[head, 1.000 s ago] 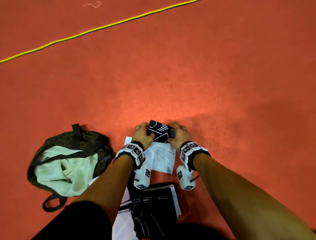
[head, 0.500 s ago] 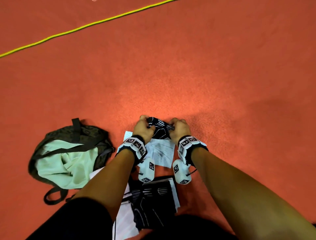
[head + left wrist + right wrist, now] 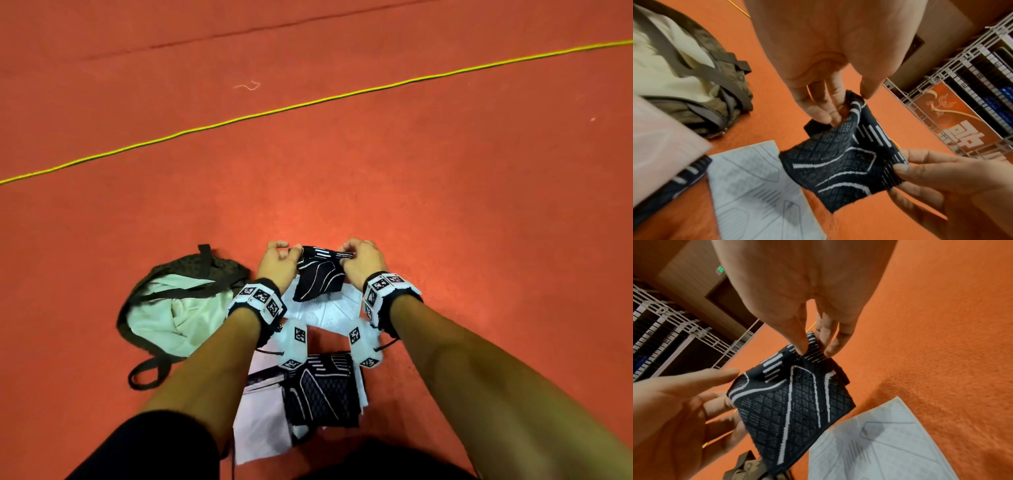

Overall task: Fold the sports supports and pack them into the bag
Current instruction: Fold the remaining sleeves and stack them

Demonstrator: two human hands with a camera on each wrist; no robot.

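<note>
Black knit sports support (image 3: 318,274), white curved lines, white dashes at cuff, diamond mesh texture. White support (image 3: 329,313) beneath, faint grey line pattern. Second black support (image 3: 322,394), same white stripes. Olive-brown bag (image 3: 219,270), pale mint-green lining. Orange-red floor (image 3: 445,205), thin yellow line (image 3: 308,102) across.

Two black knitted supports (image 3: 320,274) (image 3: 322,394) are showing beside one olive drawstring bag (image 3: 191,274). Two white sheets (image 3: 329,317) (image 3: 260,421) are lying near that bag, one yellow cord (image 3: 308,102) is running beyond it, and two hands (image 3: 275,265) (image 3: 363,262) are working beside it.
</note>
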